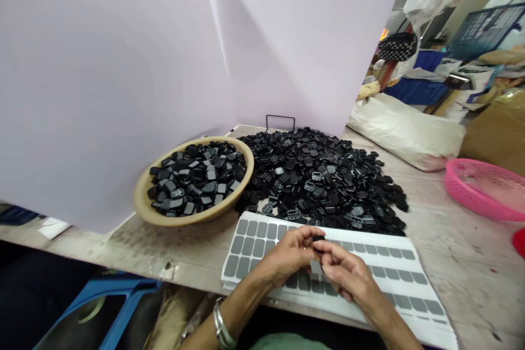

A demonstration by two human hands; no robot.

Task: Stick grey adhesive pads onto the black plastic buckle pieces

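Left hand (292, 254) grips a small black plastic piece (318, 238); right hand (348, 273) pinches a grey rectangular sticker (315, 267) (best kept uncreased).

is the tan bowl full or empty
Nearly full: the tan bowl holds a heap of black and gray pieces reaching close to its rim.
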